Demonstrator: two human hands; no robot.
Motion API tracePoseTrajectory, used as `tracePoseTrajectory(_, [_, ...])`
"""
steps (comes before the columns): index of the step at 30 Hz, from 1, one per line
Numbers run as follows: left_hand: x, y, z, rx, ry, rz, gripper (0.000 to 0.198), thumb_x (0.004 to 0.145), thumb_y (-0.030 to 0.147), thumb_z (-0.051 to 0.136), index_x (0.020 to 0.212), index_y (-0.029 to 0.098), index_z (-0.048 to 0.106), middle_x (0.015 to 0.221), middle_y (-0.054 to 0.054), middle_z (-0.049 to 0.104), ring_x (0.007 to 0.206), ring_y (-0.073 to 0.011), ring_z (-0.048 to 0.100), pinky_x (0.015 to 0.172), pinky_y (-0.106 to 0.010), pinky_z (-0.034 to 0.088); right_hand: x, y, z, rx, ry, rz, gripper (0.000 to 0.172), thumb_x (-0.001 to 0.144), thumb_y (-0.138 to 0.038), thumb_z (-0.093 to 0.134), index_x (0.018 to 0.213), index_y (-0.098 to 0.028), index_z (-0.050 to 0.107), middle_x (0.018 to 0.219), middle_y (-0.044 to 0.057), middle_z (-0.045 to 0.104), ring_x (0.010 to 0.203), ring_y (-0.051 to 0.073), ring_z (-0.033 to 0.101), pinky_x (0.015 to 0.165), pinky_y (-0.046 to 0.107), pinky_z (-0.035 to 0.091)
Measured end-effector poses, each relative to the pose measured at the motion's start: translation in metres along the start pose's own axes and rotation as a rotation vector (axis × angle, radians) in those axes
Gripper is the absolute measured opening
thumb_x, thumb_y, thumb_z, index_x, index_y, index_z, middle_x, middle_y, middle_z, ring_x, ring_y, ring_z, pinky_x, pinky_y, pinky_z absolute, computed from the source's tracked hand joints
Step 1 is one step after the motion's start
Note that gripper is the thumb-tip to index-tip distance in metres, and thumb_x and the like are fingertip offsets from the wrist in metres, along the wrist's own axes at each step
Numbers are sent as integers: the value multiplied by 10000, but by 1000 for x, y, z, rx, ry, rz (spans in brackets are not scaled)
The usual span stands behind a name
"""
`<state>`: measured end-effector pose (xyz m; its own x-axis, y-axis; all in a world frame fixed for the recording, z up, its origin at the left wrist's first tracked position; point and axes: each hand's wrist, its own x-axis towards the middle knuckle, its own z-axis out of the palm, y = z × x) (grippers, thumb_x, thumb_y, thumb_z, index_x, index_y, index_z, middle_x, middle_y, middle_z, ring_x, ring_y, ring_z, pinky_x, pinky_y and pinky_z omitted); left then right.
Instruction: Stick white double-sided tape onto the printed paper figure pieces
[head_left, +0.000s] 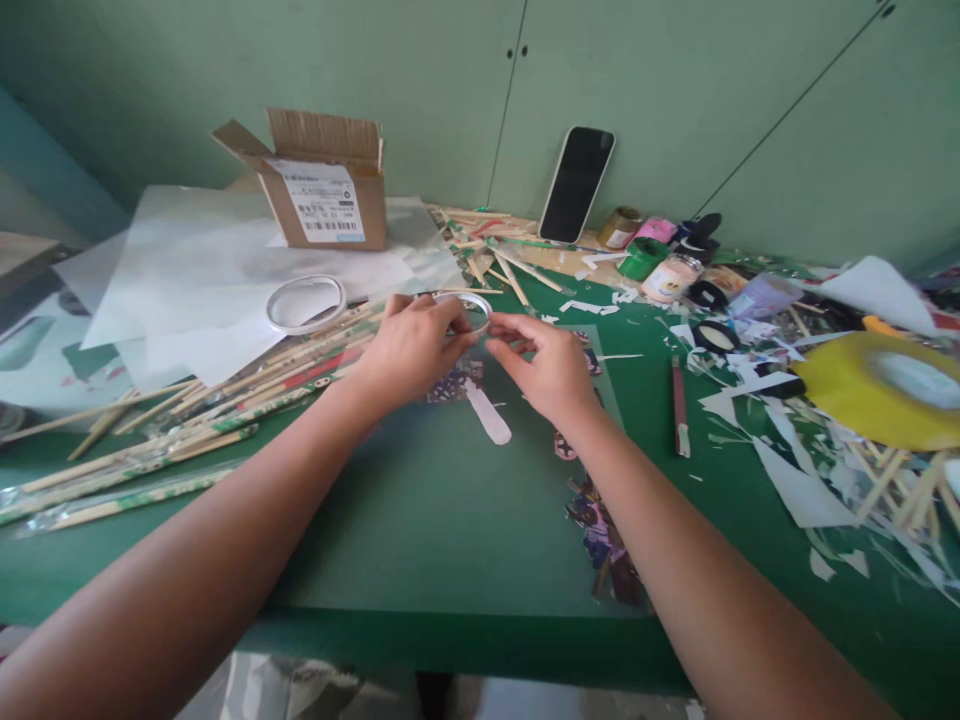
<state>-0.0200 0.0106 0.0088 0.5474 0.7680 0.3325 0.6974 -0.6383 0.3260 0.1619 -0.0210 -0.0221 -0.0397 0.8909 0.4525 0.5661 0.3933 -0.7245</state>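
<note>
A thin roll of tape (478, 303), white and ring-shaped, is held up over the middle of the table. My left hand (420, 342) is closed round its left side. The fingertips of my right hand (546, 362) pinch at its right edge; whether they hold a loose tape end is too small to tell. Below the hands, a pale rounded strip (489, 416) and a dark patterned paper cutout (452, 386) lie on a clear sheet (442, 540). More patterned cutouts (604, 535) lie along the sheet's right side, partly behind my right forearm.
Another tape roll (306, 304) lies on white paper (180, 270) at left, near an open cardboard box (330, 205). Wrapped chopsticks (195, 430) spread leftward. A phone (577, 185) leans on the wall. Paint jars (667, 278), a cutter (679, 405), yellow tape (877, 385) and scraps occupy the right.
</note>
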Motion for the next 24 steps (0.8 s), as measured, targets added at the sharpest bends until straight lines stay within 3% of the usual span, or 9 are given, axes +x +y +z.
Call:
tracePoseTrajectory(4, [-1, 9, 2, -426, -104, -9, 226, 933, 303, 501, 1107, 161, 526, 815, -20, 722, 715, -142, 649, 708, -265, 465, -3, -10, -2, 98, 125, -13, 304, 838, -244, 619, 1127, -206, 706, 1108, 63, 733, 935, 200, 704, 822, 377, 584])
tracePoseTrajectory(7, [-4, 12, 2, -522, -153, 36, 328, 918, 288, 494, 1213, 145, 478, 784, -11, 703, 664, -123, 625, 624, -228, 451, -4, -12, -5, 116, 173, -80, 230, 840, -258, 638, 1050, -227, 723, 1087, 43, 739, 934, 193, 704, 822, 377, 593])
tracePoseTrajectory(12, [-6, 15, 4, -501, -99, 39, 318, 920, 266, 466, 1205, 126, 489, 765, -10, 677, 615, -105, 573, 607, -222, 434, -4, -15, -7, 67, 244, -204, 44, 836, -206, 627, 826, -214, 669, 959, 42, 708, 933, 181, 665, 651, 299, 570])
tracePoseTrajectory(17, [-3, 10, 5, -279, -80, -72, 291, 919, 280, 494, 1181, 158, 535, 725, 2, 653, 611, -128, 554, 578, -235, 375, -4, -18, -11, -41, 253, -296, 104, 875, -181, 554, 782, -217, 581, 822, 17, 639, 758, 136, 608, 631, 278, 516])
tracePoseTrajectory(20, [-2, 8, 3, -127, -95, -54, 180, 919, 302, 501, 981, 167, 603, 672, 2, 595, 594, -134, 515, 564, -245, 334, -3, -16, -13, -42, 215, -320, 92, 871, -163, 541, 914, -220, 599, 790, -3, 605, 674, 120, 562, 663, 287, 508])
tracePoseTrajectory(22, [-2, 9, 0, -89, -93, -35, 196, 925, 335, 498, 913, 172, 606, 641, 6, 566, 569, -133, 493, 564, -250, 330, -3, -14, -14, -18, 167, -284, 215, 868, -161, 539, 1066, -217, 601, 820, 7, 598, 719, 134, 573, 686, 293, 511])
tracePoseTrajectory(24, [-2, 12, -3, -51, -95, -23, 233, 943, 352, 469, 894, 174, 610, 616, 6, 550, 558, -139, 489, 579, -257, 346, -2, -14, -15, -40, 104, -222, 225, 871, -188, 553, 1082, -222, 622, 843, 20, 605, 751, 148, 575, 705, 306, 503])
